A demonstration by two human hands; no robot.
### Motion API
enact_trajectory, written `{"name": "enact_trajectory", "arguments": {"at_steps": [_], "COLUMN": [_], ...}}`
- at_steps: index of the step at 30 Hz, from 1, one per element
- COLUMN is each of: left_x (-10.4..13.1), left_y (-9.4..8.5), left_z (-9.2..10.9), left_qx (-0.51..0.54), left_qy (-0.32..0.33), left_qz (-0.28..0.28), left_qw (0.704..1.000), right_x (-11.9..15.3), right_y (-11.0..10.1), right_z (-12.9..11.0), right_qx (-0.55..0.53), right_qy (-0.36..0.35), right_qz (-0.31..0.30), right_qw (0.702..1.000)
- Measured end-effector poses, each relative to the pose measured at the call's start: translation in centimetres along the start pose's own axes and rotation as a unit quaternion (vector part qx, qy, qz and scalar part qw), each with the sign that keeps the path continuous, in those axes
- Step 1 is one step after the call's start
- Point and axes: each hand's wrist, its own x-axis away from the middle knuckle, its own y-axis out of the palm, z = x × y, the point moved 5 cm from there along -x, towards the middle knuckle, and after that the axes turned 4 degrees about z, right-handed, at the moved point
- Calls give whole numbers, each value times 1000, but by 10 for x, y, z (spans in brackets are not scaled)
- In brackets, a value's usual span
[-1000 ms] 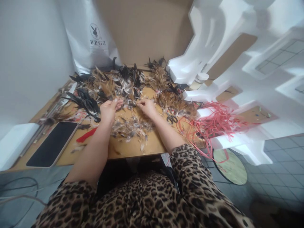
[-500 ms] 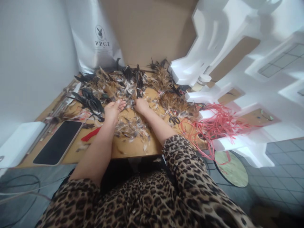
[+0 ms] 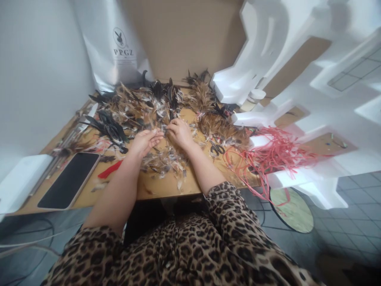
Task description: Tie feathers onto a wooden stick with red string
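Note:
My left hand [image 3: 147,143] is held over the middle of the table, its thumb and fingers pinched together on what looks like a small feather. Close beside it, my right hand [image 3: 180,133] is palm down with curled fingers; its fingertips meet near those of the left, and what they hold is hidden. Just below both hands lies a loose heap of small brown and white feathers [image 3: 165,161]. Behind them spreads a pile of brown and black feathers [image 3: 131,105]. A bunch of dark glossy feathers [image 3: 108,129] rests left of my left hand.
Black-handled scissors [image 3: 217,149] lie right of my right arm, below brown feather bunches [image 3: 224,129]. Red strips [image 3: 276,153] tangle over white foam [image 3: 315,186] at right. A phone [image 3: 70,180], a red piece [image 3: 110,169] and a white box [image 3: 24,180] are at left.
My right hand has turned, showing more of its back, and its fingers have come nearer the left hand. The left fingers have drawn together. The view has shifted slightly.

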Motion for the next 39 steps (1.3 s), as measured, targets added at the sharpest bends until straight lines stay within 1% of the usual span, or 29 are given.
{"name": "enact_trajectory", "arguments": {"at_steps": [5, 8, 11, 13, 15, 17, 19, 22, 23, 24, 26, 27, 28, 29, 31, 33, 35, 37, 39], "left_x": [0, 0, 1, 1, 1, 1, -1, -3, -4, -5, -7, -7, -8, -8, -9, -9, -10, -10, -10], "left_y": [0, 1, 3, 3, 4, 4, 4, 0, -1, -3, -6, -7, -7, -8, -9, -10, -11, -12, -12], "left_z": [0, 0, -1, -3, -3, -3, -2, 0, 1, 2, 4, 5, 5, 5, 6, 6, 6, 6, 6], "left_qx": [-1, -13, -34, -37, -20, 14, 52, 96, 107, 117, 130, 134, 136, 137, 134, 130, 132, 136, 140], "left_qy": [1, 14, 23, 22, 18, 12, 3, -6, -5, -2, 5, 8, 11, 12, 16, 19, 22, 23, 22], "left_qz": [-10, -17, -20, -17, -19, -23, -22, -11, -6, -2, 2, 3, 3, 3, 6, 12, 18, 19, 19], "left_qw": [1000, 1000, 999, 999, 999, 1000, 998, 995, 994, 993, 991, 991, 991, 991, 991, 991, 991, 990, 990], "right_x": [3, 4, 5, 5, 5, 4, 2, 2, 2, 2, 4, 6, 8, 9, 9, 6, 1, -5, -12], "right_y": [1, 2, 3, 4, 5, 7, 11, 13, 13, 13, 13, 13, 13, 12, 10, 11, 16, 22, 26], "right_z": [0, -4, -10, -11, -7, 1, 11, 24, 26, 27, 26, 25, 25, 27, 34, 38, 37, 33, 28], "right_qx": [10, 15, 3, -21, -65, -128, -192, -273, -300, -328, -372, -377, -368, -344, -270, -189, -112, -40, 25], "right_qy": [-13, -21, -30, -26, -3, 36, 85, 172, 196, 212, 229, 233, 236, 241, 248, 236, 216, 211, 230], "right_qz": [5, -6, -26, -22, 10, 55, 90, 116, 110, 88, 4, -41, -71, -81, -57, -32, -46, -82, -110], "right_qw": [1000, 1000, 999, 999, 998, 990, 974, 939, 927, 916, 900, 896, 897, 904, 929, 953, 969, 973, 967]}}
